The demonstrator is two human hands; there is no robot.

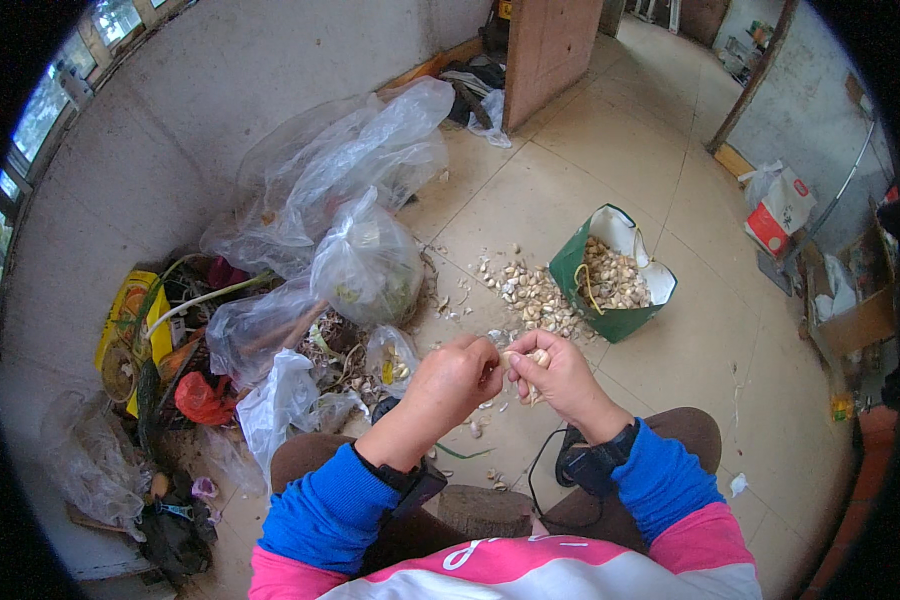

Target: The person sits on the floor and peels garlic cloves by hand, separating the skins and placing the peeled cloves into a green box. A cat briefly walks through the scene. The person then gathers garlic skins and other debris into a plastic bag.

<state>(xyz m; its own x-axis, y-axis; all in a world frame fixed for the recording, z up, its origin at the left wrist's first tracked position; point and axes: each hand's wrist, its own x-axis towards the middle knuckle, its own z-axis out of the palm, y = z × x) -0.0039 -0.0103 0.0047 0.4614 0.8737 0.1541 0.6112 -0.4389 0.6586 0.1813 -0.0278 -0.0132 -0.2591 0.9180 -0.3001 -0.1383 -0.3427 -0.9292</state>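
My left hand (pixel 457 376) and my right hand (pixel 559 379) meet in front of me above the floor. In the right one are several pale garlic cloves (pixel 540 358), with the thumb pressed over them. A garlic clove (pixel 506 361) is pinched between the fingertips of both hands; curled fingers partly hide it. Just beyond lies a pile of loose garlic cloves (pixel 536 296) on the floor tiles. Against that pile stands an open green bag (pixel 613 324) with a white lining and yellow cord handles, holding many more cloves (pixel 613 274).
A small clear bag (pixel 391 361) with cloves lies left of my hands. Further left are a tied plastic bag of greens (pixel 367 262), large plastic sheeting (pixel 352 150), a red bag (pixel 204 399) and a white bag (pixel 279 401). A wooden stump (pixel 484 508) sits between my legs.
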